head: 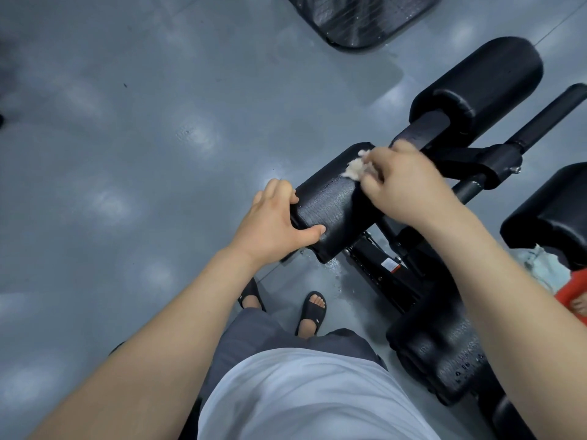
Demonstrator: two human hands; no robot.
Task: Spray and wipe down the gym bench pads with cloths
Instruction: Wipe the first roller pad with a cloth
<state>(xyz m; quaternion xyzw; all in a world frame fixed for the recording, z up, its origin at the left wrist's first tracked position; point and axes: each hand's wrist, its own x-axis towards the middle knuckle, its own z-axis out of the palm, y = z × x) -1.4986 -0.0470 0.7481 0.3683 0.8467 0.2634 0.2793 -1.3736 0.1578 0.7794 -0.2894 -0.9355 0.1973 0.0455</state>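
A black roller pad (330,198) of the gym bench lies across the middle of the view. My left hand (273,222) grips its near end, thumb on the end face and fingers over the top. My right hand (403,182) holds a small whitish cloth (355,168) bunched under the fingers and presses it on the pad's far part. Most of the cloth is hidden by the hand. A larger roller pad (486,87) sits beyond, and a flat wet pad (444,357) with droplets lies at the lower right.
The black bench frame (394,274) runs under the pads, with a bar (546,115) sticking out at right. Another black pad (552,211) stands at the right edge beside light-blue and red cloth (568,287). A black mat (359,20) lies at top. My sandalled feet (313,312) stand on grey floor.
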